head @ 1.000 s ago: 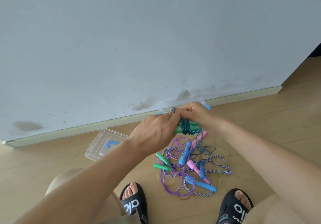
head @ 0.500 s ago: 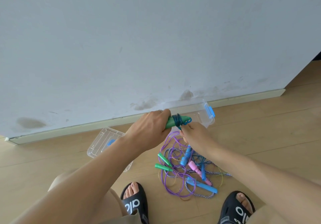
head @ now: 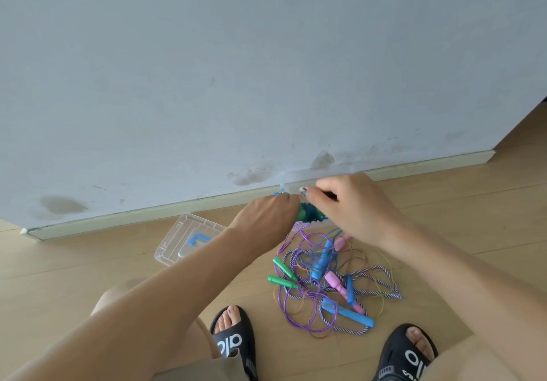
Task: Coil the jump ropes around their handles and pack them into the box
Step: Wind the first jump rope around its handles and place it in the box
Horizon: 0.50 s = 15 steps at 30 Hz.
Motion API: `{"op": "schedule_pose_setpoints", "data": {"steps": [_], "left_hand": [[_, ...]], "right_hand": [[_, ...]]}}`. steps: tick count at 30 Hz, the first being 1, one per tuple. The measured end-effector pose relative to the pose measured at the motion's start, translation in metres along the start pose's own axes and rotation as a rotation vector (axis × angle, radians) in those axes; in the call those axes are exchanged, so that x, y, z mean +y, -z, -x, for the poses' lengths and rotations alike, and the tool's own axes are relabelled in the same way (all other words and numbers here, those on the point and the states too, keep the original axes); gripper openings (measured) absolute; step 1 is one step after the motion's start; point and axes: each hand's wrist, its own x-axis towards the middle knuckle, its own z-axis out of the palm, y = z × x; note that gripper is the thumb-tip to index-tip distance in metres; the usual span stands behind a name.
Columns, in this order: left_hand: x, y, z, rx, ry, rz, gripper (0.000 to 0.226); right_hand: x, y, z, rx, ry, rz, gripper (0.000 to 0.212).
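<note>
- The left hand (head: pixel 268 216) has its fingers curled round the green handles (head: pixel 302 214) of a jump rope, gripping them at the near-left end; only a short green stretch shows past the knuckles.
- The right hand (head: pixel 353 203) is bent over the same bundle from the right, thumb and fingers pinched together — on what looks like a dark strand of the blue cord (head: pixel 313 215), though the fingertips are blurred and the strand itself is hard to make out.
- That cord is wound in tight turns round the handles just beside the left fist. The bundle's long axis runs left to right, dipping slightly toward the right, held in the air above the floor.
- Behind the two hands stands the clear box (head: pixel 352 170), almost wholly hidden; only a faint clear rim and a blue clip by the left knuckles show, so its inside cannot be judged.
- The clear lid (head: pixel 177 243) with its blue handle lies flat on the floor to the left, partly covered by the left forearm.
- Below the hands lies the tangled pile of ropes (head: pixel 328 280) — purple, striped and thin gold cords mixed with green, blue and pink handles pointing different ways; which cord belongs to which handle cannot be told.
- The pile sits between the two black slides (head: pixel 235 342), both cut off by the lower edge.
- The wood floor (head: pixel 473 212) lies open to the right of the pile, and the skirting board (head: pixel 118 218) and the grey wall close off the far side just behind the box.
</note>
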Motion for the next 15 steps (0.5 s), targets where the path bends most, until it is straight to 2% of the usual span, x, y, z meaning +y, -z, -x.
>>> {"op": "schedule_pose_setpoints", "data": {"steps": [3,6,10,12,15], "left_hand": [[0.011,0.005,0.009,0.065,-0.111,0.024,0.011],[0.018,0.012,0.013,0.159,-0.195,0.061,0.032],[0.024,0.019,0.014,0.193,-0.242,0.141,0.033],[0.022,0.017,0.015,0.222,-0.222,0.228,0.027],[0.01,0.02,0.016,0.266,-0.161,0.356,0.017]], "right_hand": [[0.012,0.005,-0.012,-0.088,0.017,-0.074,0.057],[0.021,0.005,-0.025,-0.198,0.007,-0.239,0.057],[0.024,0.0,-0.033,-0.308,0.005,-0.424,0.057],[0.027,-0.007,-0.032,-0.338,-0.055,-0.505,0.054],[0.033,-0.026,-0.029,-0.35,-0.252,-0.758,0.041]]}}
